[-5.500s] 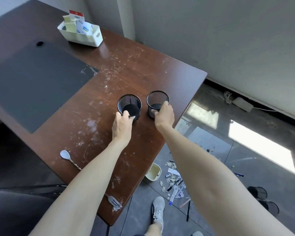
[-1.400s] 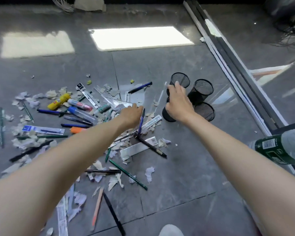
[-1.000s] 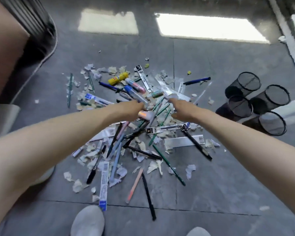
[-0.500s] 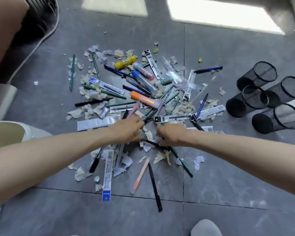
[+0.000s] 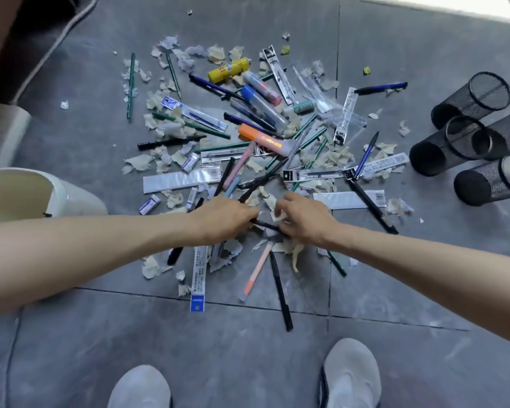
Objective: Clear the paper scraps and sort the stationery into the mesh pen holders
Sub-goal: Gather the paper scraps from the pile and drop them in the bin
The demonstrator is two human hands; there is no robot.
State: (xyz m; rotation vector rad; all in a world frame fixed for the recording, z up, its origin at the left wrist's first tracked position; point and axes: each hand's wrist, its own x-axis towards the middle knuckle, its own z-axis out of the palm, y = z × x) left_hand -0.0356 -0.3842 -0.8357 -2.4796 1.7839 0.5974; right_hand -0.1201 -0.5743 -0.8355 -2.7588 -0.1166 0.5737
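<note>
Paper scraps and pens littered the grey floor, most of them just beyond the person's hands. The left hand and right hand met over a dark pen, fingers curled down (what each held, I couldn't tell). Four mesh pen holders lay tipped well to the right, and a cream bin stood at left.
</note>
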